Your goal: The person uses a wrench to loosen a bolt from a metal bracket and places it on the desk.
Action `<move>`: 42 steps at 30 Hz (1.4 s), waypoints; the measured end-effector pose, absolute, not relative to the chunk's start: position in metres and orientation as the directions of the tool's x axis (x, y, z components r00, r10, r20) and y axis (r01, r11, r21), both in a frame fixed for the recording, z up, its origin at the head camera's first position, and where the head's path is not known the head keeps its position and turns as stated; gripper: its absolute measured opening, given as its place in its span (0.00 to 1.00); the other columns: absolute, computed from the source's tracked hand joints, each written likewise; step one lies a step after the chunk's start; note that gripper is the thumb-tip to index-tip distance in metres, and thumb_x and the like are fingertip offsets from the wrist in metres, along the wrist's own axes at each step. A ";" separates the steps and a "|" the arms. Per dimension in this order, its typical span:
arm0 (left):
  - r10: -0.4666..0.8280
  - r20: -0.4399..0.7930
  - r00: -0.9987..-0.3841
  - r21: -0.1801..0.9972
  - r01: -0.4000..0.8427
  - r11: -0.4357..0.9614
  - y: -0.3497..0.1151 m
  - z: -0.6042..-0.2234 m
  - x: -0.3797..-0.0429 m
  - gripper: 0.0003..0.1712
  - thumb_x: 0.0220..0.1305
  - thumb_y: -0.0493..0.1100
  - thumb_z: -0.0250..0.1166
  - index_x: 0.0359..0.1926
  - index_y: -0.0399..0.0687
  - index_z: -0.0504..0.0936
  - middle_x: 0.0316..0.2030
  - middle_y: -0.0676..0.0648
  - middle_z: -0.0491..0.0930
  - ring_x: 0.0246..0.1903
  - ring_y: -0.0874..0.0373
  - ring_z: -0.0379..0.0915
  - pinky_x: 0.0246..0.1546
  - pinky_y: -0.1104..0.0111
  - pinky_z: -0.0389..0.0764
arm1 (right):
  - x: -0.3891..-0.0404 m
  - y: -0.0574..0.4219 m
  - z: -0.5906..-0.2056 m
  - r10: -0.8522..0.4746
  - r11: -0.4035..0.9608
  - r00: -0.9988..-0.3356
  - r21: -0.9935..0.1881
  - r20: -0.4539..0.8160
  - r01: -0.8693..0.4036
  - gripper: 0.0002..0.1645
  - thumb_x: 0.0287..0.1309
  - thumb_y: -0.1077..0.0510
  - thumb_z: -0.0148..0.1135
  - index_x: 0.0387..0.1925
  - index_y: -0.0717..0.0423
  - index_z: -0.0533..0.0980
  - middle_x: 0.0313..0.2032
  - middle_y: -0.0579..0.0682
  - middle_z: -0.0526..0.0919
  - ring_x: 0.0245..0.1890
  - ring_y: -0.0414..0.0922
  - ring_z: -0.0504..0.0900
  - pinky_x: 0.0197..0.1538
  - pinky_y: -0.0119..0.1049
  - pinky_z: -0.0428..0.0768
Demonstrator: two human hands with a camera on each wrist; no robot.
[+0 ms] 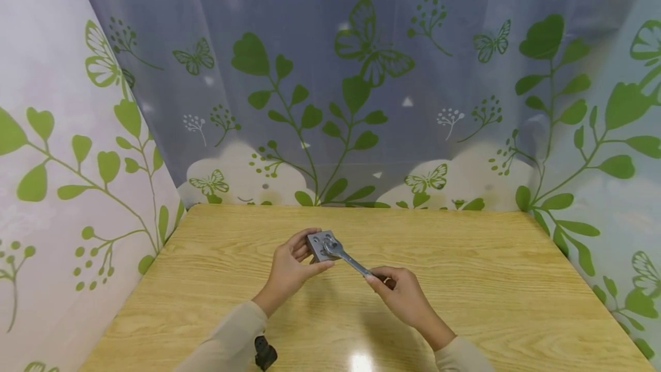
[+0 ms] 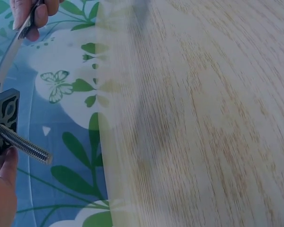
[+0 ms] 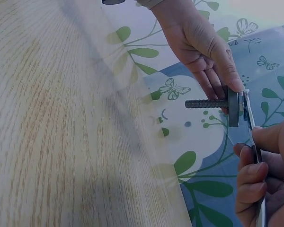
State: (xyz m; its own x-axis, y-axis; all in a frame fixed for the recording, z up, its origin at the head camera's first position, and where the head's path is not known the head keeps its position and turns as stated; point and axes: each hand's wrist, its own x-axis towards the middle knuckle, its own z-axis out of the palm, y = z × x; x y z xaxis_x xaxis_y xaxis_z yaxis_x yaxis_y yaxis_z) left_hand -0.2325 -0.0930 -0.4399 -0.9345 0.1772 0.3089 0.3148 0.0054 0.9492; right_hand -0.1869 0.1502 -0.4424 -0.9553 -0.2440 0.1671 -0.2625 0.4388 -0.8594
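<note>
My left hand (image 1: 291, 266) holds a small grey square plate (image 1: 316, 241) by its edges above the table, thumb along the lower side. A threaded bolt (image 3: 206, 103) passes through the plate, its shank sticking out of the back. In the left wrist view the plate's recessed back face (image 2: 10, 111) shows around the bolt. A metal wrench (image 1: 353, 263) has its head at the bolt end on the plate's front. Its handle is gripped by my right hand (image 1: 408, 297), thumb on top and fingers curled beneath.
Below both hands lies a wood-grain table (image 1: 217, 257). Curtains (image 1: 320, 131) printed with leaves and butterflies hang behind it and at both sides. A small black object (image 1: 265, 353) appears beside the left sleeve, near the bottom of the head view.
</note>
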 end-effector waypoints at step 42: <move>0.193 0.364 -0.911 0.910 0.392 0.132 -0.088 -0.439 -0.231 0.40 0.43 0.29 0.76 0.61 0.36 0.72 0.56 0.38 0.77 0.53 0.47 0.77 0.53 0.63 0.80 | -0.181 0.136 -0.452 -0.237 0.417 -0.957 -0.872 0.168 -0.257 0.21 0.65 0.55 0.59 0.49 0.71 0.79 0.25 0.55 0.81 0.20 0.37 0.73 0.20 0.27 0.72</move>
State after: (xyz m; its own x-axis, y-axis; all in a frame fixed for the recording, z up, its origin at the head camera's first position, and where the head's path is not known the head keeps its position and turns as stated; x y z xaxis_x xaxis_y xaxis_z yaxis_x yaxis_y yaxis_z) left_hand -0.2308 -0.0882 -0.4395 -0.9112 0.1926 0.3642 0.3919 0.1323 0.9105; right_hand -0.1814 0.1363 -0.4522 -0.9567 -0.2374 0.1681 -0.2567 0.4171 -0.8719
